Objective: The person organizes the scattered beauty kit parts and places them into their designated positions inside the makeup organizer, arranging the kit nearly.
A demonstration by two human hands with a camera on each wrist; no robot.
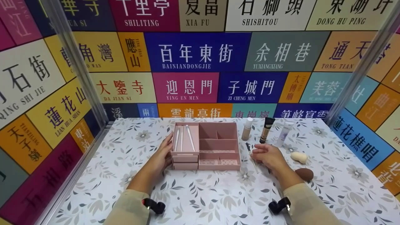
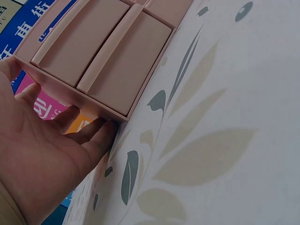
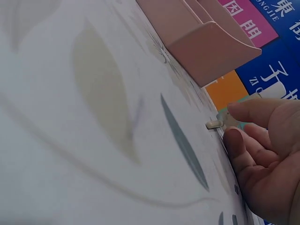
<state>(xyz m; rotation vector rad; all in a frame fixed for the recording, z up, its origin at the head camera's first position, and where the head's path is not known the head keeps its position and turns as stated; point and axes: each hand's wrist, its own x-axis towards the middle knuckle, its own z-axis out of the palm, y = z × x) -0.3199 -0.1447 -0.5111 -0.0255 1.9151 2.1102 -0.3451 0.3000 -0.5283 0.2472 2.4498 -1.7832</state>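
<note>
A pink desk organizer (image 1: 218, 128) with drawers at its left and open compartments at its right stands mid-table. Several thin white sticks (image 1: 178, 137) lie on top of its left part. My left hand (image 1: 162, 156) rests its extended fingers against the organizer's left side; the left wrist view shows these fingertips (image 2: 108, 129) at the lower edge, beside two drawer fronts (image 2: 126, 56). To the right of the organizer, my right hand (image 1: 268, 157) is low over the table, fingers loosely bent, beside a thin brush (image 1: 254, 163) with a dark end. In the right wrist view, thumb and forefinger stand apart.
Behind my right hand stand a beige bottle with white cap (image 1: 247, 129), a black tube (image 1: 266, 129) and a white tube (image 1: 284, 134). A cream sponge (image 1: 299, 157) and a brown sponge (image 1: 304, 174) lie near the right forearm. Printed panels surround the table.
</note>
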